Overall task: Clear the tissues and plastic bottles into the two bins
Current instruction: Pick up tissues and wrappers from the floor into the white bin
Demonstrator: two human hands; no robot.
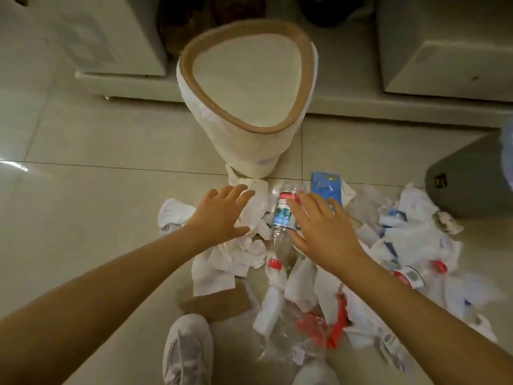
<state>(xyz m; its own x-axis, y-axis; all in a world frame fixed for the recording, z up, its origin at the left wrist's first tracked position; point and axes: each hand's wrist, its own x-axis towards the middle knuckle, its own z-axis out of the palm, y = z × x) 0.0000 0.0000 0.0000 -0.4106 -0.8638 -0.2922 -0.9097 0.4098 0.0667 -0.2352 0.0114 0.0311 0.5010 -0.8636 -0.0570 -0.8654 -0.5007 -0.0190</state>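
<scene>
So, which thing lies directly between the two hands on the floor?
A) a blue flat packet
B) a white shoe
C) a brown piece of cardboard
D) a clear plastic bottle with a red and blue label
D: the clear plastic bottle lies between the left hand and the right hand, among crumpled tissues.

At the right edge of the frame the grey bin (469, 179) is cut off, its opening out of view. The right hand (324, 229) covers part of the clear bottle (281, 218). At the bottom edge the white shoe (187, 351) is cropped. Dark shapes (211, 15) at upper centre are too dim to identify
</scene>
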